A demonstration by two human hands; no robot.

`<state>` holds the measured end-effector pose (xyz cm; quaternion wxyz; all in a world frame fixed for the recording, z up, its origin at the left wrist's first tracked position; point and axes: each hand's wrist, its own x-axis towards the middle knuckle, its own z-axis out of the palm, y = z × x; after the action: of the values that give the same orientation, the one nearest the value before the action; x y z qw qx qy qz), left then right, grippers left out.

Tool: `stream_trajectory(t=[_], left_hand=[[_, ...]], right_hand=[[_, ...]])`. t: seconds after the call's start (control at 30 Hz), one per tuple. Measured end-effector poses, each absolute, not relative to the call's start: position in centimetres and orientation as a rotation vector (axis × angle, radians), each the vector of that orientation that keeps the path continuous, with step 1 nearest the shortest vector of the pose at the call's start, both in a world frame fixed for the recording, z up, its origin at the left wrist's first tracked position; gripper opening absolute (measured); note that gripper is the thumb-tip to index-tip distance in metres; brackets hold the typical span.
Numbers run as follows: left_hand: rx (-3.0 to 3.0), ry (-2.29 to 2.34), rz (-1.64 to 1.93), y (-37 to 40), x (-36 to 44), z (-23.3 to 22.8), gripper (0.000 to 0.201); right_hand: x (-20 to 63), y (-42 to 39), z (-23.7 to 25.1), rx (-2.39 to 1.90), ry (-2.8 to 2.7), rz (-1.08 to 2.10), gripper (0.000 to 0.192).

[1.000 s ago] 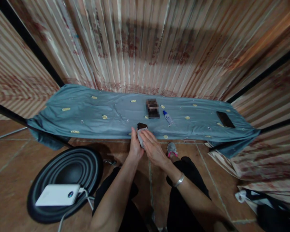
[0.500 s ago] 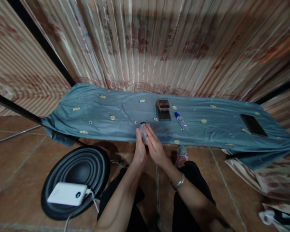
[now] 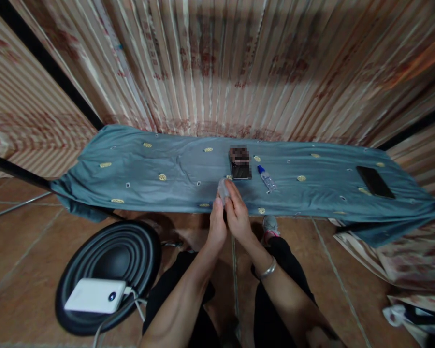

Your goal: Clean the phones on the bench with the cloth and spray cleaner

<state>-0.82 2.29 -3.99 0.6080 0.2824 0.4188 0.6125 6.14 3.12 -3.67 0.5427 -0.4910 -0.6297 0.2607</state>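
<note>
My left hand (image 3: 217, 226) and my right hand (image 3: 238, 215) are pressed together at the front edge of the cloth-covered table (image 3: 137, 169). Between the fingertips a crumpled white cloth (image 3: 223, 188) sticks up, pinched by my right hand. My left hand is closed around a small dark object that the cloth and my fingers almost entirely hide. A black phone (image 3: 241, 170) lies just beyond my hands, and a small clear bottle with a blue cap (image 3: 266, 178) lies to its right.
A second black phone (image 3: 375, 181) lies far right on the table. A black round stool (image 3: 105, 256) at my left carries a white power bank (image 3: 94, 296) with a cable. A striped curtain (image 3: 217, 67) hangs behind. My shoe (image 3: 270, 224) rests under the table edge.
My hands have lifted slightly and closed tighter, so the cloth now covers the dark object that showed above my left hand a second ago. The view has shifted a little.
</note>
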Motion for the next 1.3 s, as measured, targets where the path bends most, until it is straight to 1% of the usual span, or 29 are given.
stream_trajectory(t=[0.07,0.3,0.47,0.6,0.8,1.0,1.3], left_hand=[[0.687,0.982,1.397,2.2,-0.4,-4.2,0.038],[0.905,1.023,1.352,2.2,0.2,-4.2,0.054],[0.784,1.039,1.35,2.8,-0.2,-4.6,0.053],[0.752,1.061,1.337,3.8,-0.7,-4.3,0.052],[0.909,1.166,1.399,4.2,-0.5,-3.7,0.051],[1.184,1.144,1.399,3.8,0.5,-4.2,0.052],[1.424,1.219,1.298,3.0,0.9,-4.7,0.051]], right_hand=[[6.8,3.6,-3.9,-1.172,-1.454,0.622,0.048],[7.7,4.2,-4.6,-1.19,-1.395,0.649,0.046],[7.0,3.2,-4.9,-1.161,-1.48,0.604,0.049],[6.5,2.1,-4.6,-1.161,-1.536,0.62,0.056],[6.8,1.7,-4.0,-1.176,-1.54,0.542,0.061],[8.5,2.4,-3.5,-1.238,-1.452,0.514,0.058],[10.9,3.2,-2.9,-1.311,-1.257,0.664,0.041]])
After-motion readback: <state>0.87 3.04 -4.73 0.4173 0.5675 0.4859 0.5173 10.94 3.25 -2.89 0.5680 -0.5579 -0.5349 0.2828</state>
